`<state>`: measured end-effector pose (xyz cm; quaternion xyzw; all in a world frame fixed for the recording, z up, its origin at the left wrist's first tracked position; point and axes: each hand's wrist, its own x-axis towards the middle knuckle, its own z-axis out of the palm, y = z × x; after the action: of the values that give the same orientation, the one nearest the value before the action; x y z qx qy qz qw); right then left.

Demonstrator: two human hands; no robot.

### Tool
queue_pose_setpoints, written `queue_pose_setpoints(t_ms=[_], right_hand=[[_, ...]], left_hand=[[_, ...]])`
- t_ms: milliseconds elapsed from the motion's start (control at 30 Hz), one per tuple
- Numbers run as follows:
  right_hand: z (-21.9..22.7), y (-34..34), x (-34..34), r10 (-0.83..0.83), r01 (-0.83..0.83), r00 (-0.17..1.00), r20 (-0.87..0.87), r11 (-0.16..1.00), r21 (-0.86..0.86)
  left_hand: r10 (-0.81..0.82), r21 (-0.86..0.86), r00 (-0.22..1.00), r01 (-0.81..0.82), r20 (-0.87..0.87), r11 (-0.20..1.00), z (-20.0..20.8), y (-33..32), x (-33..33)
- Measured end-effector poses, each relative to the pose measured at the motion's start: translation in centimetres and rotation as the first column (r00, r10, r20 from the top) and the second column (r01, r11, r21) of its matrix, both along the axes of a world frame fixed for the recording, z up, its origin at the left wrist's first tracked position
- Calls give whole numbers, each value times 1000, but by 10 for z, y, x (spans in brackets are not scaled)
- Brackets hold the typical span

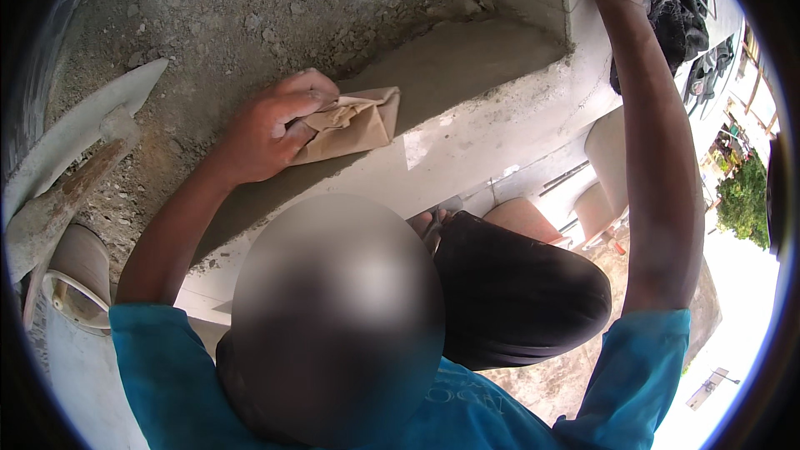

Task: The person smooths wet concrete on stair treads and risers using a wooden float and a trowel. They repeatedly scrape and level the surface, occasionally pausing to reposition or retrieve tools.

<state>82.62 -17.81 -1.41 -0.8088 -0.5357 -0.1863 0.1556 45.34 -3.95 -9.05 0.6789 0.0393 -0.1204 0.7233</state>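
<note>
Light: daylight from my right, blown out white at the lower right | Shadow: my body shades the ledge (467, 75) | Distortion: strong fisheye, black rim | Blur: smooth blurred oval at centre; rest sharp

Rough grey ground with small stones (250, 8) lay above a smooth grey cement ledge (467, 67). A white wall (500, 137) ran under it. A cement-covered shovel (75, 150) rested at the left. Bright sun lit green trees (746, 200) far right.
</note>
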Motion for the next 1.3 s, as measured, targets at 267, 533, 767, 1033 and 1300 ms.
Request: queue_pose_setpoints(t_ms=[267, 533, 767, 1033, 1300], right_hand=[[-17, 11, -11, 30, -26, 998, -61, 997, 66], [-20, 15, -10, 58, -55, 997, -54, 997, 49], [2, 3, 2, 0, -1, 999, 36, 1000, 19], [0, 1, 5, 31, -31, 999, 29, 999, 19], [-21, 8, 4, 37, -43, 995, 92, 998, 54]], left_hand=[[30, 124, 997, -21, -71, 992, -7, -20, 41], [-32, 227, 999, 24, 29, 974, 23, -45, 113], [-38, 195, 996, 53, -82, 979, 12, -48, 119], [-75, 153, 997, 74, -4, 985, 18, -45, 116], [-22, 262, 999, 33, -45, 965, 10, -56, 131]])
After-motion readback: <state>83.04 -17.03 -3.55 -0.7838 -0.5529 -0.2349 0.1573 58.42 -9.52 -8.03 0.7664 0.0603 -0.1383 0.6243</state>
